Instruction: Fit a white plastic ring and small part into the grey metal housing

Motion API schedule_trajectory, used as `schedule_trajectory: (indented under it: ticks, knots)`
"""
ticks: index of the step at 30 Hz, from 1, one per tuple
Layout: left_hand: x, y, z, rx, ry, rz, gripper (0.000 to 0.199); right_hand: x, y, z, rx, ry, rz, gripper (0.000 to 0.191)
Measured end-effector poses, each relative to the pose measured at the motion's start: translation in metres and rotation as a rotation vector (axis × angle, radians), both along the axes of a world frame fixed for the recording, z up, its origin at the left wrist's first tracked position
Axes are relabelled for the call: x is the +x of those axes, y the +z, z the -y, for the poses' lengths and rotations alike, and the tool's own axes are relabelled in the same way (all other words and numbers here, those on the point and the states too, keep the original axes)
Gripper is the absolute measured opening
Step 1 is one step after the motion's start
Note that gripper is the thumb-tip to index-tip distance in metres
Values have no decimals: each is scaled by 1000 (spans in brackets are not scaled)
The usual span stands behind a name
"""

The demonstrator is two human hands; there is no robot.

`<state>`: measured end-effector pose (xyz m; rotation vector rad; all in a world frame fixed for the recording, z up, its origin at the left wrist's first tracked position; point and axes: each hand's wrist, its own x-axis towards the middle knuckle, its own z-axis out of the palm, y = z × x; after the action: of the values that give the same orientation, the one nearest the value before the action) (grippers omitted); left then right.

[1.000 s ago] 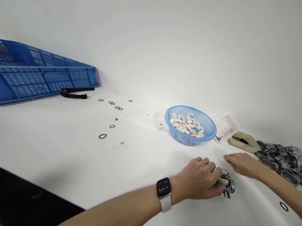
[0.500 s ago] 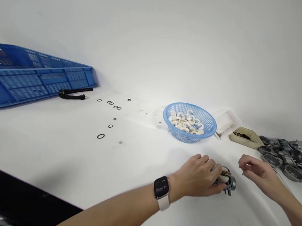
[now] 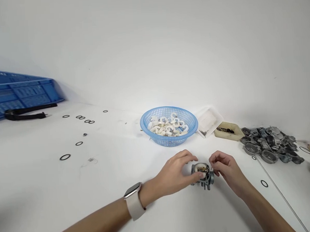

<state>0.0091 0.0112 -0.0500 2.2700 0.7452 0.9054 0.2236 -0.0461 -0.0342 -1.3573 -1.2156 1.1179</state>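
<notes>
Left hand (image 3: 176, 170) clamps the metal part (image 3: 202, 175) on the table (image 3: 122, 187), just before the blue basket (image 3: 169, 125). Right hand (image 3: 225, 167) pinched at its edge, probably holding something tiny. Keep part steady, feed slowly.

Both grips close on the metal part (image 3: 202, 175). Counter (image 3: 126, 159) left of the left hand (image 3: 175, 173) is bare up to the loose black rings (image 3: 65, 157). Blue basket (image 3: 169, 125) stands just behind the grips, blocking the way back. Metal castings (image 3: 271, 144) pile behind-right of the right hand (image 3: 225, 169); thin rod (image 3: 278, 189) and a ring (image 3: 264, 183) lie right. Near side open.
</notes>
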Motion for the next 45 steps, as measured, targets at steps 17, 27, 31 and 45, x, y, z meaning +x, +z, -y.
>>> schedule_trajectory:
  ticks: [17, 27, 31, 45]
  knots:
    - [9, -10, 8, 597, 69, -133, 37, -8, -2, -1, -143, -76, -130, 16]
    - [13, -10, 12, 646, 108, -211, 40, -9, 1, -5, -171, -134, -131, 23]
    - [14, -11, 11, 664, 122, -211, 40, -10, 0, -5, -151, -154, -140, 22]
    - [12, -6, 6, 551, 65, -120, 41, -2, -4, -6, -133, -120, -202, 18]
